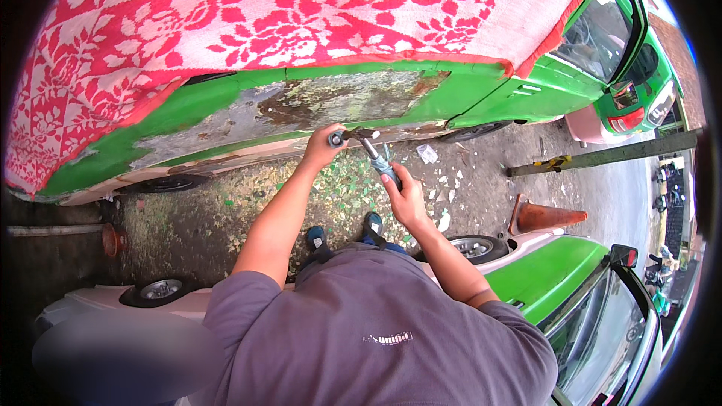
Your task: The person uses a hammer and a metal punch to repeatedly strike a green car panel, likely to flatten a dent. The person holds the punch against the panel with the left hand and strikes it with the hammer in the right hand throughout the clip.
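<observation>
My right hand (406, 199) is closed round the blue-grey grip of a hammer (369, 148), whose head points up toward the car. Close to that head, my left hand (322, 150) is wrapped round a short dark tool with a round metal end (336, 138); its working tip is hidden, so I cannot tell its exact kind. Both hands are in front of the lower side of a green car (481, 98). A scraped patch (323, 99) there shows grey and rusty brown where paint is gone. I cannot tell whether either tool touches the panel.
A red and white floral blanket (271, 15) drapes the car. Paint flakes (338, 195) litter the ground round my feet. Behind me stands another green and pale car (545, 267). An orange cone (549, 216) and a metal post (602, 156) are to the right.
</observation>
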Tool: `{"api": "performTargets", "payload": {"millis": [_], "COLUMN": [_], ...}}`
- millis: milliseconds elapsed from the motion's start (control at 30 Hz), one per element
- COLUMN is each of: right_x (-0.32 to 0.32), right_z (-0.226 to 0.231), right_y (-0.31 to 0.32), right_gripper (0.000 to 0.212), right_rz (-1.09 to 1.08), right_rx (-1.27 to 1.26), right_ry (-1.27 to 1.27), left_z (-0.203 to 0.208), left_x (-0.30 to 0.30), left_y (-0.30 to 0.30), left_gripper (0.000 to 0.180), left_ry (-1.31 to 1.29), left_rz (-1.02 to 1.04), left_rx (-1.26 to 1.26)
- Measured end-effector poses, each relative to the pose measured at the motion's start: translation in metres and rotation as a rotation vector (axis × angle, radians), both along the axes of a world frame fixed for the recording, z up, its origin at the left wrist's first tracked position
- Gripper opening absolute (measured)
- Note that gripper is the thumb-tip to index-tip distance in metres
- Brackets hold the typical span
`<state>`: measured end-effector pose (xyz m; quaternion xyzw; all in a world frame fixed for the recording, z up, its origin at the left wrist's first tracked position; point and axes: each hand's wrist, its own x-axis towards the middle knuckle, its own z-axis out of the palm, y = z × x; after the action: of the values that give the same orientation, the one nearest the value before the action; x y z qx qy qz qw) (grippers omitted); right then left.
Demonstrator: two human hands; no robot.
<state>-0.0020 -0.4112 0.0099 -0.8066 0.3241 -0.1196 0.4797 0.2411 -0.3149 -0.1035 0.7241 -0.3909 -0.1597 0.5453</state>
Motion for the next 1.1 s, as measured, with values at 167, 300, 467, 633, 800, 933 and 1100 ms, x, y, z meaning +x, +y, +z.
{"api": "performTargets", "payload": {"millis": [167,300,467,633,800,933,1100], "right_x": [0.002,0.012,0.003,0.012,-0.004,0.009,-0.001], "right_z": [-0.018,-0.011,-0.02,-0.023,-0.032,-0.023,-0.016], "right_y": [0.004,-0.006,-0.007,-0.016,-0.017,-0.023,-0.028], "right_gripper": [0.037,0.037,0.036,0.038,0.04,0.038,0.039], "right_rz": [0.099,0.14,0.062,0.069,0.008,0.126,0.062], "right_rx": [-0.411,-0.373,-0.411,-0.274,-0.264,-0.43,-0.325], "right_ry": [-0.312,-0.096,-0.391,0.028,-0.234,-0.036,-0.165], "left_z": [0.011,0.011,-0.008,-0.002,-0.001,0.013,-0.027], "left_x": [0.002,0.004,0.001,-0.004,0.0,-0.007,-0.006], "left_y": [-0.001,-0.004,-0.003,-0.003,-0.009,-0.015,0.017], "left_gripper": [0.025,0.027,0.031,0.021,0.02,0.024,0.024], "left_ry": [-0.059,-0.083,-0.12,-0.295,-0.137,-0.203,0.053], "left_rz": [-0.064,-0.049,0.031,0.062,-0.024,-0.004,0.052], "left_rx": [0.102,0.091,0.09,0.148,0.124,0.184,0.215]}}
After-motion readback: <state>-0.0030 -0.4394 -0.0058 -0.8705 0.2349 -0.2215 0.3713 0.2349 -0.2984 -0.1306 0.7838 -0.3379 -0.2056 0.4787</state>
